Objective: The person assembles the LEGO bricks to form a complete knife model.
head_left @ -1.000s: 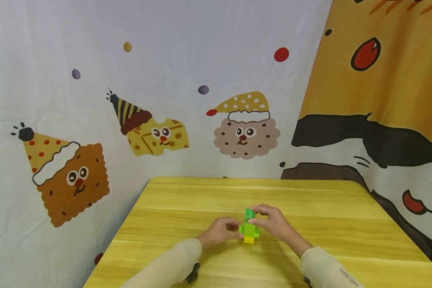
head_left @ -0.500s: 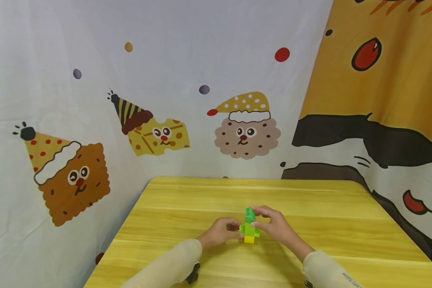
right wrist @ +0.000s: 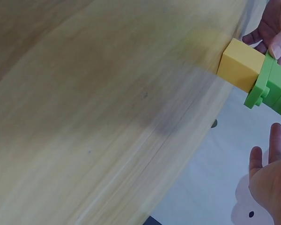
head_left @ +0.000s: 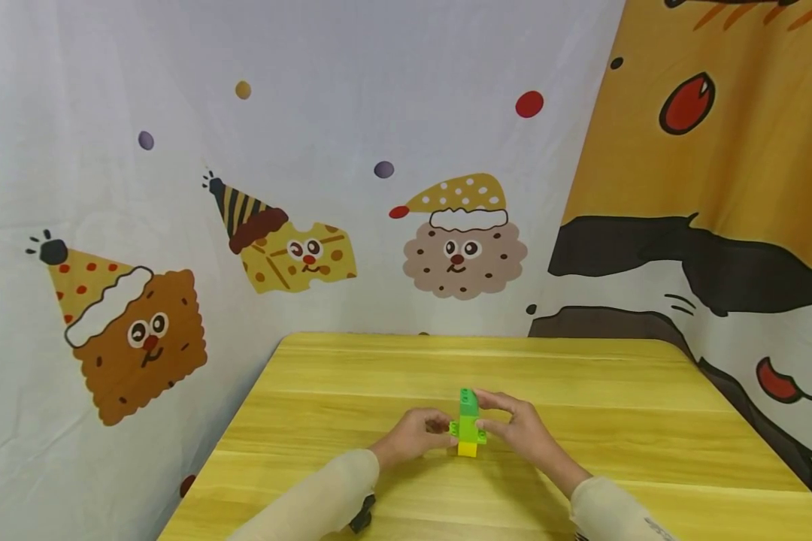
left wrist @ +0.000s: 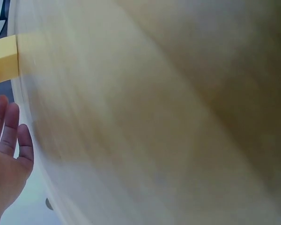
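In the head view, a small tower of toy building blocks stands upright on the table. Its yellow block [head_left: 468, 449] is at the bottom, a light green block [head_left: 468, 428] sits above, and a darker green block [head_left: 468, 402] tops it. A thin light green plate [right wrist: 259, 93] with studs juts out on both sides, just above the yellow block. My left hand [head_left: 416, 437] pinches the plate's left end between thumb and fingers. My right hand [head_left: 524, 430] is curled around the tower's upper right side, its thumb at the light green block and its fingertips by the darker one.
The wooden table [head_left: 352, 368] reaches back to a white cloth [head_left: 325, 128] printed with cartoon figures. A small dark object [head_left: 362, 514] shows beside the left sleeve [head_left: 311, 496].
My right hand has shifted slightly right, its thumb sliding down from the darker green block towards the tower's right edge. My left hand has stayed in place.
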{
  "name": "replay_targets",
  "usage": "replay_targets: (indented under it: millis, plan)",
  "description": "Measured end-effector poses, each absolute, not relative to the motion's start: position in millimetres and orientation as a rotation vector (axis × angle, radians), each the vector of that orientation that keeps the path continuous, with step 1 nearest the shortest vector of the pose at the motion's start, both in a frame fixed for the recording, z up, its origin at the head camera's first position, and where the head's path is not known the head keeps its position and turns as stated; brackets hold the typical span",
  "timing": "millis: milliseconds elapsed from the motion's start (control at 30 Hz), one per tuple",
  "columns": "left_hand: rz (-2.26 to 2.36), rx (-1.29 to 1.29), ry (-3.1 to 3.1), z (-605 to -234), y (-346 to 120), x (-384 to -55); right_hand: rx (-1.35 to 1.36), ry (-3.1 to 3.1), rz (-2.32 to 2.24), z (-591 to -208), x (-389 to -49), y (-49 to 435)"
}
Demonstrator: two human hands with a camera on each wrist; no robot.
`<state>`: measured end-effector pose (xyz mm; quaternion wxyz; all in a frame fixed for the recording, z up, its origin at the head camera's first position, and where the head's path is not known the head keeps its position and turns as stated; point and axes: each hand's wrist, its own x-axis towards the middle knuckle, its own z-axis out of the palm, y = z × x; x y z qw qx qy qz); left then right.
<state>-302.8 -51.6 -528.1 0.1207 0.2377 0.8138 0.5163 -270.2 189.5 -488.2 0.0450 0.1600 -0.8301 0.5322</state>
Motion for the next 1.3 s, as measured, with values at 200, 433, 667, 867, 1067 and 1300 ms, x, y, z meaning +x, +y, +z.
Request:
replay_targets:
  millis: [200,433,667,867,1067,1300]
  plan:
    - [1.532,0.696,2.395,-527,-53,-302,0.480,-2.515,1.651,-490,-274,188]
    - [1.543,0.750,2.454,-524,-50,-303,0.479,-2.498,1.626,-492,-277,186]
    - [1.543,0.766,2.477,-523,-49,-303,0.543,-2.548,1.558,-495,-278,188]
    - [1.559,0.802,2.474,-523,-51,-302,0.692,-2.643,1.497,-499,-281,191]
    - [1.517,0.885,2.489,-522,-54,-303,0.693,-2.749,1.449,-501,-284,189]
    - [1.431,0.898,2.492,-517,-55,-304,0.659,-2.794,1.375,-502,-287,188]
